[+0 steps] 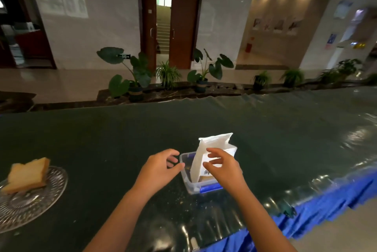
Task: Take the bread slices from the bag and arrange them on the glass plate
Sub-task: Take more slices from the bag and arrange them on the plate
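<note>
- A white paper bread bag (206, 158) is standing upright inside a clear plastic container (186, 178) just right of centre, its top folded and pointing toward 12 o'clock.
- The container is sitting on a dark, glossy surface (122, 139); a blue lid or clip part (210, 188) is showing at the container's near edge, at 6 o'clock from the bag.
- The right hand (224, 168) is reaching across the bag's near face, its grip partly closed — thumb and fingertips are lying against the paper, but whether they are actually pinching it cannot be told.
- The left hand (161, 168) is hovering at 9 o'clock from the bag, just beside the container's left wall; its grip is loosely curled, half open and holding nothing.
- A cut-glass plate (51, 192) is resting well apart, at 9 o'clock near the left edge of the view.
- Thick bread slices (26, 176) are lying on the plate — pale golden, stacked or leaning together toward the plate's far-left side; how many there are cannot be told.
- Blue skirting cloth (326, 209) is hanging off the surface's edge at 4 o'clock.
- Potted plants (134, 76) are standing along the floor beyond the surface, at 12 o'clock.
</note>
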`<state>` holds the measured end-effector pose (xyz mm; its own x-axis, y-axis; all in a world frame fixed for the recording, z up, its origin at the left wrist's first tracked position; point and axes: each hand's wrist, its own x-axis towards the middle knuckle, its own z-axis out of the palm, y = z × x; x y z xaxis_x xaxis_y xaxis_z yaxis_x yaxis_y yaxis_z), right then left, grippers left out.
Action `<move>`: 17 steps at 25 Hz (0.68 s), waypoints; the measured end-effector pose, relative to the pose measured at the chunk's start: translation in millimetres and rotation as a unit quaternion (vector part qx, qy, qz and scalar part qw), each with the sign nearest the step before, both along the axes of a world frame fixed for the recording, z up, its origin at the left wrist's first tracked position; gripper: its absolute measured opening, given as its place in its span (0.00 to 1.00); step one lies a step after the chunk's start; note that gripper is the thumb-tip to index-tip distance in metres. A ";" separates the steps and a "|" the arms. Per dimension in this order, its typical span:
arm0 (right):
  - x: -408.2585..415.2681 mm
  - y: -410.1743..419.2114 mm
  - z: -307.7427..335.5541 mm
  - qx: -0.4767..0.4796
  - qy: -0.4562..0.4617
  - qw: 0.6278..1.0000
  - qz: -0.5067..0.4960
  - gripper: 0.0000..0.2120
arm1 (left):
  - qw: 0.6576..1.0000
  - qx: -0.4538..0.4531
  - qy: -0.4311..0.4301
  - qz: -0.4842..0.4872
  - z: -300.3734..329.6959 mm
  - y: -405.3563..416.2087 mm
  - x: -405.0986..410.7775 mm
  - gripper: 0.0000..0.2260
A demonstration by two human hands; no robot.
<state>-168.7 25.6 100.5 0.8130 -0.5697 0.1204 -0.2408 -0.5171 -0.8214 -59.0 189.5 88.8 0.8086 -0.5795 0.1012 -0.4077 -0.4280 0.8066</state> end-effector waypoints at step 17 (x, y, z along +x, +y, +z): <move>88.1 -195.1 -10.7 -0.068 0.042 0.963 0.256 0.15 | 0.977 0.168 0.013 0.129 -33.9 -173.5 42.2 0.11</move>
